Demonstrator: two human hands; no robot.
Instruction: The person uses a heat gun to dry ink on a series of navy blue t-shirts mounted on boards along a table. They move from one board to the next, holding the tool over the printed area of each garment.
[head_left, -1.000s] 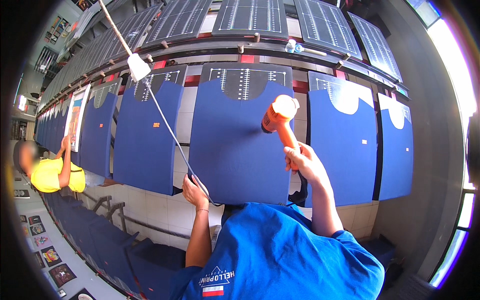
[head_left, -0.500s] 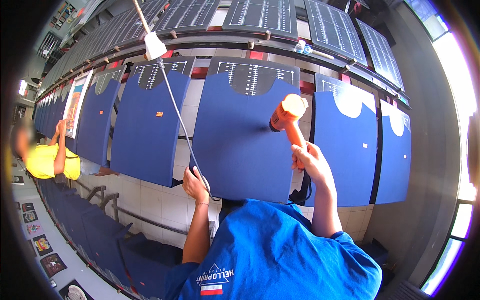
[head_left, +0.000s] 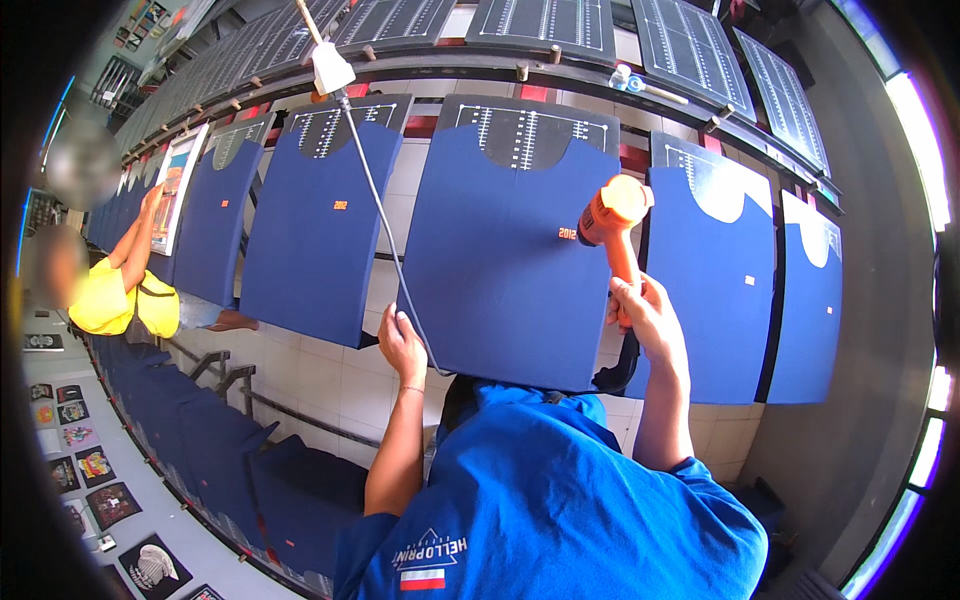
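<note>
- While the right hand (head_left: 650, 312) has its fingers wrapped around the handle, the orange heat gun (head_left: 622, 205) is over the right part of a navy shirt (head_left: 490, 270), smack in front of the wearer.
- Nozzle points left and a bit toward the wearer, at a small orange print (head_left: 567, 234). It's just beside it, can't tell if anything touches.
- Barrel's long axis is slanted: back end upper right, nozzle lower left. Handle runs from it almost straight toward the wearer.
- Left hand (head_left: 402, 342) is by the shirt's near left edge, power cord (head_left: 376, 200) running along it. Can't tell if it's gripping the cord.
- Cord goes up to a white plug block (head_left: 332, 68).
- Shirt's laid over a black board (head_left: 515, 140), white ruler marks showing at the neck.
</note>
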